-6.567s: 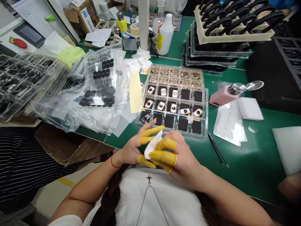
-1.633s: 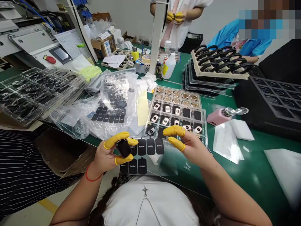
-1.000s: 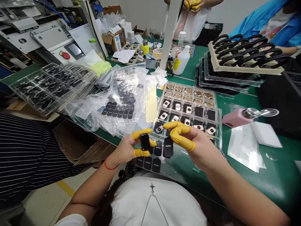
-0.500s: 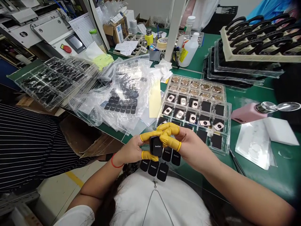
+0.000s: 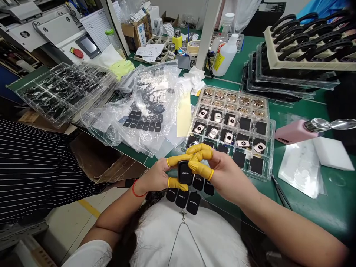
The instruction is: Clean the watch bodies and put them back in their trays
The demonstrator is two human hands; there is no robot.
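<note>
Green-matted worktop (image 5: pixel 306 218) of an assembly bench, seen from the head camera, with a clear plastic tray (image 5: pixel 271 148) of watch-like parts as the reference point. Just in front of the tray's near edge, the left hand (image 5: pixel 152 177) and right hand (image 5: pixel 225 174) come together over a black rounded-square piece (image 5: pixel 185 173) with "hello!" printed on its face, perhaps a watch body. Yellow finger cots (image 5: pixel 178 160) cover the fingertips of both hands. The left hand grips the piece by its upper and lower edges, and the right hand's fingers curve over its top edge, so both hands are clamped on it. A clear sheet of black "hello!" labels (image 5: pixel 189 196) lies beneath the hands, nearer the person than the tray; whether it is joined to the piece cannot be told. The step in hand appears to be the two-handed seating or checking of this label-faced piece. Any further handling calls for loosening this shared grip. Both forearms angle inward from the lower corners, and a red wristband (image 5: pixel 135 191) circles the left wrist. Tweezers (image 5: pixel 280 192) lie right of the tray.
</note>
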